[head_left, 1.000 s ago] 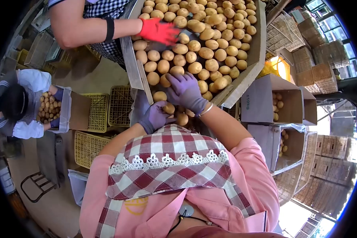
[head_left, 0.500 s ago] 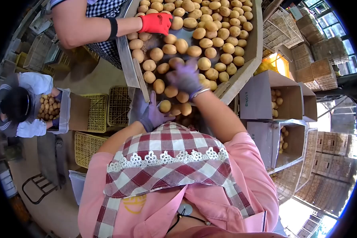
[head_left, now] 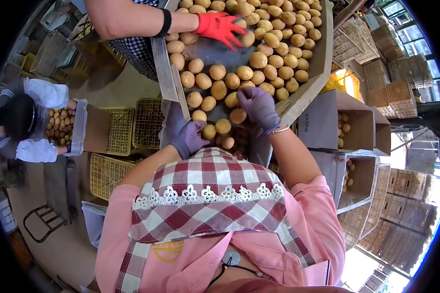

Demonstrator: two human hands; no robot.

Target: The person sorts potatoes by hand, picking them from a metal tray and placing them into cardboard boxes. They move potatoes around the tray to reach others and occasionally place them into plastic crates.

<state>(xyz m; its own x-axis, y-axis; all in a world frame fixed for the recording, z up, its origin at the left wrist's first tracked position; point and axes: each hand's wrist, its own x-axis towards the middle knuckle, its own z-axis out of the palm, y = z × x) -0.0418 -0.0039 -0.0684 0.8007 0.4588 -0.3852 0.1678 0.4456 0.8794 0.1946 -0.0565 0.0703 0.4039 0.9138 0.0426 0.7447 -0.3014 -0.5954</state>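
My left hand [head_left: 191, 139], in a purple glove, is at the near lower corner of a sorting tray [head_left: 203, 52]. Its thumb and fingers are apart, next to a potato [head_left: 209, 131] at the tray's mouth. Over the near right part of the tray is my right hand [head_left: 260, 106], also gloved in purple. Its fingers are curled and bunched; whatever may be inside them is hidden. A potato [head_left: 237, 115] lies just left of its palm. More potatoes [head_left: 228, 142] sit below the mouth, partly hidden by my checked apron.
Across the tray, a co-worker's red-gloved hand [head_left: 220, 30] is spread beside potatoes. Cardboard boxes [head_left: 322, 122] holding potatoes stand at right. Yellow crates [head_left: 113, 176] are at left, near another person [head_left: 27, 119] with a box of potatoes. Stacked crates [head_left: 401, 195] line the far right.
My right hand has moved right and its fingers have curled. Potatoes near the mouth have shifted, and more bare tray shows. The co-worker's red glove has moved right and its fingers have spread.
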